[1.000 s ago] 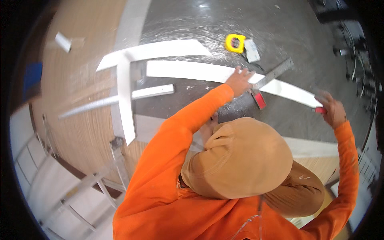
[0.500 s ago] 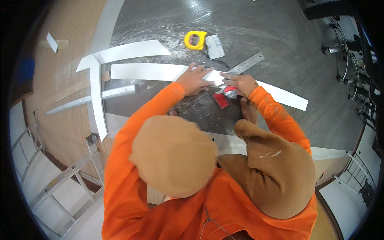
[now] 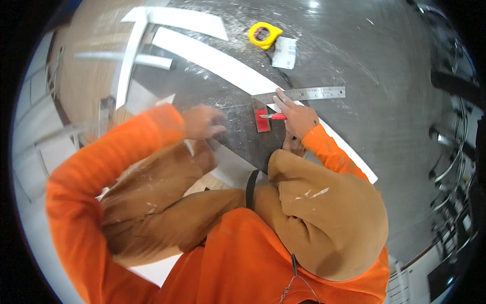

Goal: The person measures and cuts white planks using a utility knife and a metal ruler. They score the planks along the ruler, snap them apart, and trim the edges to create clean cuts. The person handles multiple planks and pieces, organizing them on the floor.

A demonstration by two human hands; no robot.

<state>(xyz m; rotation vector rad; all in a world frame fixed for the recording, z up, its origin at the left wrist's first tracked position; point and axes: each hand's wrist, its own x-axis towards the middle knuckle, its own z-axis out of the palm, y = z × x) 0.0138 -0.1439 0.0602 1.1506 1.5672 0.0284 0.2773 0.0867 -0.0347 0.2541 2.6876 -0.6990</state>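
My right hand [image 3: 302, 120] grips a small knife [image 3: 276, 116] with a red handle, its blade pointing left. Outstretched fingers of that hand press on a steel try square [image 3: 319, 93] lying across a long white strip [image 3: 212, 58]. The square's red-faced stock [image 3: 262, 120] lies under the knife's blade. Part of the strip passes beneath my right hand and forearm. My left hand [image 3: 202, 122] is lifted off the strip, near my left foot; motion blurs its fingers, and I make out nothing held.
A yellow tape measure [image 3: 264, 35] and a pale printed packet [image 3: 284, 52] lie beyond the strip. Further left are two more white strips, one a crosspiece [image 3: 174, 19], and a metal bar [image 3: 152, 61]. Wheeled chair bases [image 3: 445, 139] stand at the right.
My left hand has come off the white strip and moved left, toward me. My right hand stays by the square with the knife. My view has shifted and turned.
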